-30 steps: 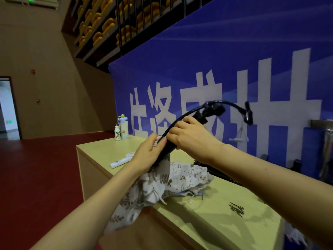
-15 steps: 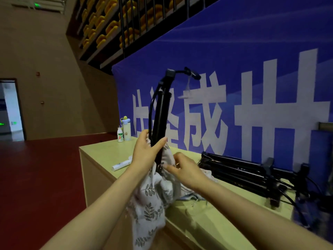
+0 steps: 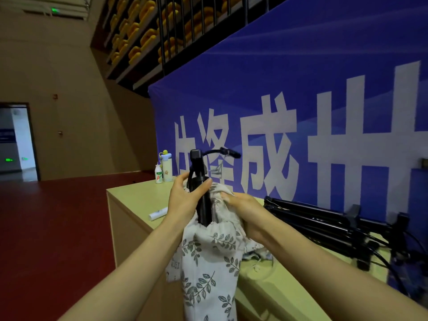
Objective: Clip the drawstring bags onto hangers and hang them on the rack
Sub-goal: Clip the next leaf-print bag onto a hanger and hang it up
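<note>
A white drawstring bag with a grey leaf print point(image 3: 208, 269) hangs upright in front of me over the table's near edge. A black folded stand with a cable and a clip at its top point(image 3: 201, 181) sticks up out of the bag's mouth, most of it inside the cloth. My left hand point(image 3: 185, 200) grips the black stand and the bag's gathered rim on the left side. My right hand point(image 3: 245, 212) holds the rim of the bag on the right. A second printed bag point(image 3: 254, 251) lies crumpled on the table behind. No hanger or rack is in view.
The pale wooden table point(image 3: 139, 200) carries a white tube point(image 3: 158, 213), a small white bottle point(image 3: 158, 174) and a pale flask point(image 3: 167, 169) at its far corner. More black stands point(image 3: 324, 221) lie along the blue banner point(image 3: 301, 112). Red floor lies to the left.
The black stand has sunk deeper into the leaf-print bag; far less of it sticks out than half a second ago. My right hand has risen from the bag's side to its rim.
</note>
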`<state>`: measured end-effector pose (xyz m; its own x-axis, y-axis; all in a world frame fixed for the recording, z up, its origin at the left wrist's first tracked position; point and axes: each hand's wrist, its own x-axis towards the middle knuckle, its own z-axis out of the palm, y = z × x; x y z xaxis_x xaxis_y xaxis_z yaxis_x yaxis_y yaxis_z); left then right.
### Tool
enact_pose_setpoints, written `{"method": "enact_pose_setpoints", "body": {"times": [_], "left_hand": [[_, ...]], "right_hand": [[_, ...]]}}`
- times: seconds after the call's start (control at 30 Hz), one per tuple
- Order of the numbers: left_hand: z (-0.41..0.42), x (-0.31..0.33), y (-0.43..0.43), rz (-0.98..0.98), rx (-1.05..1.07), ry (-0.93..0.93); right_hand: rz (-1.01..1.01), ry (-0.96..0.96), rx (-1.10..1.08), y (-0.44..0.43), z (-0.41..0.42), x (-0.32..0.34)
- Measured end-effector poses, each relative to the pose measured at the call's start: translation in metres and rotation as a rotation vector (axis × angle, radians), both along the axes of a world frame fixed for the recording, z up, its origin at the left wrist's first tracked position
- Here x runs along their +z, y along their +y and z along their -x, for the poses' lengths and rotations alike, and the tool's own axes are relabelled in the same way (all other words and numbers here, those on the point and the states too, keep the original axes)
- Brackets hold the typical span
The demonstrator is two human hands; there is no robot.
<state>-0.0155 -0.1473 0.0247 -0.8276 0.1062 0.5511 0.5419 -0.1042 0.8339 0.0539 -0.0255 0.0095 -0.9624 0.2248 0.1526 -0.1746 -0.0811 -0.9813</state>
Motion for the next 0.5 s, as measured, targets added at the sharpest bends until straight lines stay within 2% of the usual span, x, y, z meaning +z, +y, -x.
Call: {"method": "enact_pose_setpoints", "body": {"times": [0.1, 0.13, 0.17, 0.23, 0.3, 0.5], "left_hand": [[-0.004, -0.002, 0.003, -0.036, -0.060, -0.020], [-0.005, -0.001, 0.004, -0.044, -0.068, -0.022], [-0.006, 0.000, 0.005, -0.051, -0.065, -0.020], [-0.008, 0.002, 0.006, -0.056, -0.050, 0.005], [-0.011, 0.003, 0.007, -0.058, -0.034, 0.032], [-0.015, 0.009, 0.007, -0.053, 0.007, 0.053]], "right_hand": [[0.138, 0.035, 0.012, 0.007, 0.000, -0.007], [0.115, 0.060, -0.038, 0.007, 0.000, -0.008], [0.008, 0.085, -0.132, 0.008, -0.001, -0.008], [-0.369, 0.146, -0.327, 0.011, -0.003, -0.008], [-0.664, 0.195, -0.406, 0.008, -0.006, -0.007], [-0.887, 0.156, -0.493, 0.006, -0.010, -0.006]]}}
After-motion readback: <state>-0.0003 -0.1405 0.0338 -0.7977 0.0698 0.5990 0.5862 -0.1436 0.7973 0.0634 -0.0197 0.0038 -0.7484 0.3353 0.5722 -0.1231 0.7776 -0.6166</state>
